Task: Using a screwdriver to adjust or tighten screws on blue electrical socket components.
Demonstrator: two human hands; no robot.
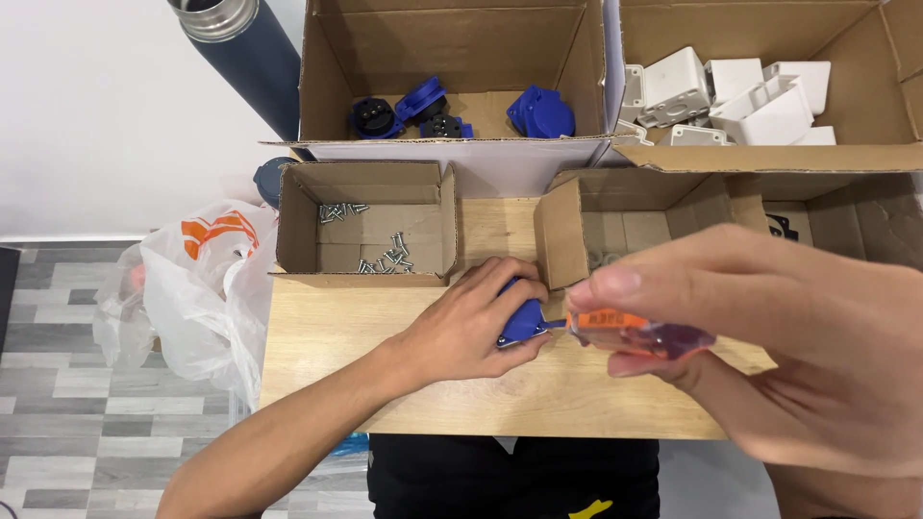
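Left grip [471, 322] is closed over a small blue part [524, 322], pressing it flat on the wooden tabletop [327, 327] just in front of the boxes; most of the part is hidden under the fingers. Right grip [769, 336], close to the camera and large in view, is clamped on an orange, see-through screwdriver [635, 332], thumb on top and fingers below, with the short metal tip reaching left to touch the blue part's near edge. To do this well, it seems wise to keep the left palm bearing down so the part cannot turn or slide, keep the screwdriver in line with the screw instead of slanted, and push along the shaft while twisting; whether the tip sits in a screw head cannot be told. Just behind the left hand stands a small open carton [288, 226] holding loose silver screws [385, 258]. Beside it, behind the part, is a second small carton [558, 231], contents unclear. Further back, a larger box [312, 86] holds more blue parts [540, 111], and a box [865, 58] to its right holds white plastic housings [673, 86]. A white plastic bag [202, 288] hangs off the tabletop's left edge, and a dark flask [245, 43] stands behind.
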